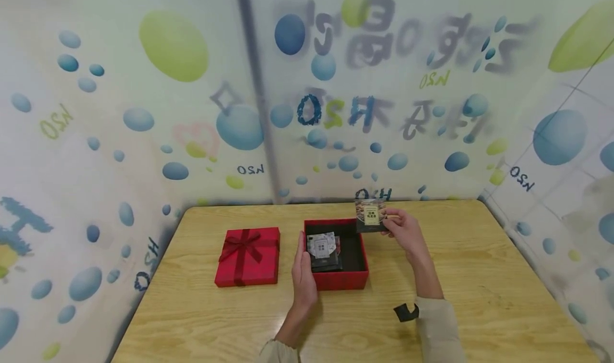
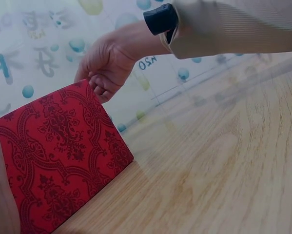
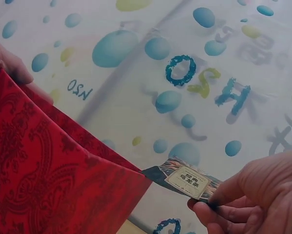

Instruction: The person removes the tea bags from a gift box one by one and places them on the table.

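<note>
My right hand (image 1: pixel 405 234) pinches a dark square tea packet (image 1: pixel 370 216) by its lower right edge, between thumb and fingers. The packet, with a pale label and Chinese lettering, is held upright over the back right corner of an uncovered red box (image 1: pixel 341 282). Along the box's left wall lies my left hand (image 1: pixel 304 277), its fingers straight and pointing away. Inside the box's left half, a pale-topped tea packet (image 1: pixel 321 248) lies on other dark packets; the black lining shows on the right. Dark scrollwork covers the red outer wall (image 2: pixel 63 156).
Left of the box, its red lid (image 1: pixel 261 256) with a dark ribbon bow lies on the wooden table (image 1: pixel 201 325). A small torn black scrap (image 1: pixel 405 313) is near the right sleeve (image 1: pixel 438 325). Behind the table stands a wall covering (image 1: pixel 307 166) with printed blue and green bubbles.
</note>
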Demonstrator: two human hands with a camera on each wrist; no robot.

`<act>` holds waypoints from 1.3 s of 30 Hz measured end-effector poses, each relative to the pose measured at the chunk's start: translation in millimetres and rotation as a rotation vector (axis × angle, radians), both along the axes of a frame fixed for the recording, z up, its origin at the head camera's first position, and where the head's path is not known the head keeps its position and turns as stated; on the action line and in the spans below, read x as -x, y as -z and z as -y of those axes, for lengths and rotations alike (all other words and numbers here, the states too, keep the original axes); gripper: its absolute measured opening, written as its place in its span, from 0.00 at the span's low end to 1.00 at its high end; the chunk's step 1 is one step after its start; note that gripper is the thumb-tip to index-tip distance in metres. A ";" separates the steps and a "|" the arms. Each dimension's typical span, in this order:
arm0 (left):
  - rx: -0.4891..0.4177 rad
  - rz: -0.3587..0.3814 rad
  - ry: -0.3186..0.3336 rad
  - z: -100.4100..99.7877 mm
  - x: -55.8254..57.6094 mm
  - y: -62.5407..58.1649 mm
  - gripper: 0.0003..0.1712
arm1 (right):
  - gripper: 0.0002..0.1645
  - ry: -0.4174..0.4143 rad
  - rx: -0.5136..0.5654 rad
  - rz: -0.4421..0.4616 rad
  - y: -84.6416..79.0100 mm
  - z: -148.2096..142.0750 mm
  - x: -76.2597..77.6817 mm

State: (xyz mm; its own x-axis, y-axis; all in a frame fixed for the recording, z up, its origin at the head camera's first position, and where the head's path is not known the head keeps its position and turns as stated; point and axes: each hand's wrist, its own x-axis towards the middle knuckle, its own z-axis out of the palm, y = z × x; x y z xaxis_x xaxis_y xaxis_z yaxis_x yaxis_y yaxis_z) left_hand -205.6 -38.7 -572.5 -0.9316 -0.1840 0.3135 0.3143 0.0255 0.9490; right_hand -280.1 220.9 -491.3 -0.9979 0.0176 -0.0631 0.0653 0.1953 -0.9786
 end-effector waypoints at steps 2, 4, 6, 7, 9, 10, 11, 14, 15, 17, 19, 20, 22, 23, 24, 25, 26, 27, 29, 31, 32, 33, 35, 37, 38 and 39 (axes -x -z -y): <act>-0.003 0.004 0.005 0.1 -0.1 -0.1 0.30 | 0.24 0.003 -0.004 0.004 1.2 -2.7 0.9; -0.004 -0.005 0.008 0.2 0.1 0.0 0.30 | 0.24 0.007 -0.009 0.007 2.4 -5.1 1.7; -0.001 -0.022 0.009 0.4 0.5 0.6 0.30 | 0.24 0.010 -0.012 0.011 3.4 -7.0 2.3; 0.001 -0.029 0.008 0.5 0.7 0.9 0.30 | 0.24 0.013 -0.013 0.013 3.7 -7.7 2.5; 0.004 -0.043 0.006 0.8 1.2 1.4 0.30 | 0.24 0.015 -0.021 0.018 4.3 -9.0 2.6; 0.005 -0.048 0.006 0.9 1.5 1.5 0.30 | 0.24 0.016 -0.025 0.019 4.5 -9.4 2.8; 0.007 -0.049 0.006 1.0 1.8 1.5 0.30 | 0.24 0.017 -0.028 0.020 4.9 -9.7 2.9; 0.008 -0.037 0.010 1.2 2.2 0.8 0.30 | 0.24 0.014 -0.038 0.025 7.1 -10.8 3.4; 0.009 -0.033 0.011 1.2 2.2 0.6 0.30 | 0.24 0.011 -0.038 0.030 8.3 -11.3 3.6; 0.011 -0.023 0.014 1.1 1.9 0.2 0.30 | 0.24 0.005 -0.034 0.044 11.5 -12.9 4.1; 0.011 -0.022 0.015 0.9 1.5 0.1 0.30 | 0.24 -0.002 -0.032 0.062 15.0 -14.8 4.3; 0.011 -0.024 0.015 0.8 1.2 0.2 0.30 | 0.24 -0.002 -0.030 0.071 16.9 -15.5 4.4; 0.012 -0.025 0.017 0.7 0.9 0.2 0.30 | 0.24 -0.002 -0.032 0.084 20.5 -16.7 4.7; 0.012 -0.025 0.018 0.7 0.8 0.3 0.30 | 0.24 -0.001 -0.038 0.087 21.9 -17.1 4.8; 0.013 -0.027 0.019 0.6 0.7 0.3 0.30 | 0.24 -0.001 -0.041 0.090 23.4 -17.6 4.9; 0.015 -0.025 0.020 0.7 0.7 0.4 0.30 | 0.23 0.000 -0.044 0.093 24.9 -17.8 5.3; 0.015 -0.025 0.019 0.9 0.7 0.6 0.30 | 0.23 0.004 -0.050 0.096 26.1 -17.5 5.6; 0.016 -0.024 0.018 1.0 0.8 0.6 0.30 | 0.23 0.004 -0.056 0.097 27.2 -17.4 5.8; 0.016 -0.026 0.017 1.1 1.3 0.6 0.30 | 0.23 0.009 -0.065 0.099 29.5 -17.0 6.3; 0.014 -0.025 0.015 1.3 1.8 0.5 0.30 | 0.22 0.013 -0.078 0.099 31.1 -16.6 6.4; 0.013 -0.025 0.015 1.3 2.2 0.7 0.30 | 0.23 0.012 -0.089 0.098 32.3 -16.6 6.6; 0.013 -0.024 0.014 1.4 2.4 0.6 0.30 | 0.23 0.011 -0.099 0.097 33.8 -16.6 6.9; 0.012 -0.019 0.015 1.6 2.4 0.6 0.30 | 0.23 0.012 -0.123 0.099 36.5 -16.8 7.3; 0.011 -0.019 0.016 1.6 2.6 1.1 0.31 | 0.23 0.015 -0.144 0.101 39.5 -17.1 7.9; 0.010 -0.018 0.017 1.6 2.6 1.2 0.31 | 0.23 0.019 -0.155 0.106 41.0 -17.1 8.2; 0.009 -0.019 0.017 1.5 2.5 1.3 0.30 | 0.23 0.026 -0.165 0.109 41.9 -16.9 8.3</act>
State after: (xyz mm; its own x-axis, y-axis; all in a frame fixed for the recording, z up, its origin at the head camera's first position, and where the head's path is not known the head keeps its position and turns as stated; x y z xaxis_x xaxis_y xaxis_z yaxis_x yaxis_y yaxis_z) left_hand -208.1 -40.2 -573.8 -0.9284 -0.1648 0.3331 0.3331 0.0286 0.9425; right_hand -288.3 237.9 -533.2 -0.9843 0.0624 -0.1651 0.1765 0.3490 -0.9203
